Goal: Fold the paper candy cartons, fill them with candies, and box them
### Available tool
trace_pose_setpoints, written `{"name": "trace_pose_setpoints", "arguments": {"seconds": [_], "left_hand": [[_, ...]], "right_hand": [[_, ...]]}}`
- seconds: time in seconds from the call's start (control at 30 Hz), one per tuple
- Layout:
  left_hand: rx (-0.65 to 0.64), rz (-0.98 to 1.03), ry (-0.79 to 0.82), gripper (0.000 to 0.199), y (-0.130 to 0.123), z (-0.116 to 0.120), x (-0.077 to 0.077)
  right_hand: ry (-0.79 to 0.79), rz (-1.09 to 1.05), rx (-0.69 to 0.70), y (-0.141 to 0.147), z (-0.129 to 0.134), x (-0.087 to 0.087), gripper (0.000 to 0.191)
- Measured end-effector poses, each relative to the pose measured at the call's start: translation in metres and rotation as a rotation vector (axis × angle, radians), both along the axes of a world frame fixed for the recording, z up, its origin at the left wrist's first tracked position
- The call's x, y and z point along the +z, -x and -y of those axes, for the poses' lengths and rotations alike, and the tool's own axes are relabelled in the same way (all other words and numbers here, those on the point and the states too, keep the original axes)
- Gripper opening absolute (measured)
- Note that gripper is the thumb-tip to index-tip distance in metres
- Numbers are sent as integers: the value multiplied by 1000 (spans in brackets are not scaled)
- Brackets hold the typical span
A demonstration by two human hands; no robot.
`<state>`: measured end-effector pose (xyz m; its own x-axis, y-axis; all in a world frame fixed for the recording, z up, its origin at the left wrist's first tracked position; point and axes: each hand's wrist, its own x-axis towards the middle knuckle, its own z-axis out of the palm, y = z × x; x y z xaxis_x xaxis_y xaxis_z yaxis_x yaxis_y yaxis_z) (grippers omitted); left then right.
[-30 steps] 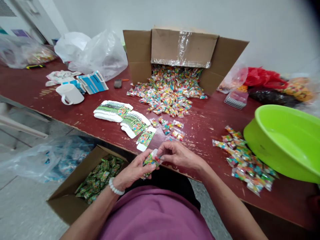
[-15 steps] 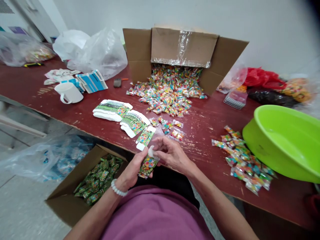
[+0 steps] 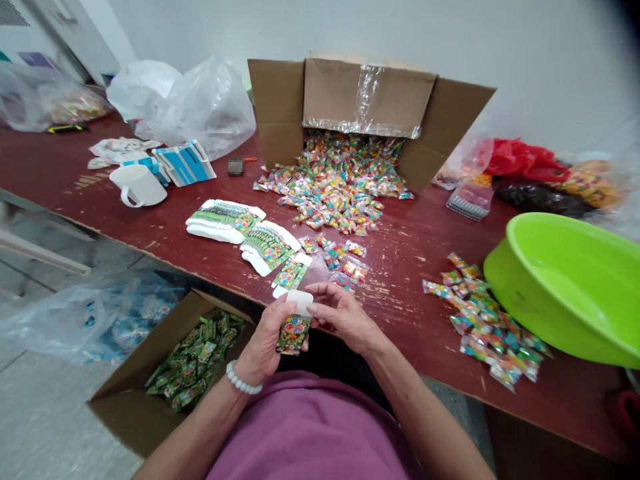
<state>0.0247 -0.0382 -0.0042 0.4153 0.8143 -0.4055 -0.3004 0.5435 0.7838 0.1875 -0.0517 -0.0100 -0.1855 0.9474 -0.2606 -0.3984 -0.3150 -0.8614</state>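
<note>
1) On red-brown tbl (image 3: 410,300), can see open cardboard box (image 3: 370,97) at back w/ candy pkts (image 3: 340,193) spilling out front; also white mug (image 3: 143,187) to L, green basin (image 3: 520,280) to R w/ wrapped candy (image 3: 493,327) beside
2) Nr tbl edge, can see flat printed cartons (image 3: 270,247) & few loose pkts (image 3: 354,267)
3) Below, L side, can see floor box (image 3: 120,407) holding small green packs (image 3: 195,367), next to clear bag (image 3: 145,320)
4) Vs 0.5 s ago, can see white flap (image 3: 300,302) broad & flat, was curled
5) Gripping small carton (image 3: 293,335) in L hand (image 3: 267,333), thumb & fingers closed on it, in front of body by tbl edge
6) Touching flap w/ R hand (image 3: 347,320), fingers half curled, can't tell if pinching; keeping both close together at carton
</note>
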Motion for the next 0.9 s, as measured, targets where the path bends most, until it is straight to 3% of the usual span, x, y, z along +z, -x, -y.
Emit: {"name": "trace_pose_setpoints", "arguments": {"seconds": [0.1,0.2,0.33,0.47,0.57,0.8,0.9], "left_hand": [[13,8,4,45,-2,1,-1],[-3,11,-25,43,-1,-2,0],[-42,90,39,44,2,-8,4],[-100,132,117,45,3,-11,7],[-88,111,124,34,1,-11,7],[-17,-64,-40,43,-2,-8,9],[-74,-20,0,52,-2,-7,9]], "right_hand": [[62,10,-32,5,-3,-7,48],[36,-3,-79,12,-4,-8,35],[-251,198,-210,17,4,-3,22],[-513,496,-43,5,9,5,19],[-650,635,-29,-3,6,8,15],[-472,684,-95,6,-1,3,13],[-360,521,-93,7,-3,1,15]]}}
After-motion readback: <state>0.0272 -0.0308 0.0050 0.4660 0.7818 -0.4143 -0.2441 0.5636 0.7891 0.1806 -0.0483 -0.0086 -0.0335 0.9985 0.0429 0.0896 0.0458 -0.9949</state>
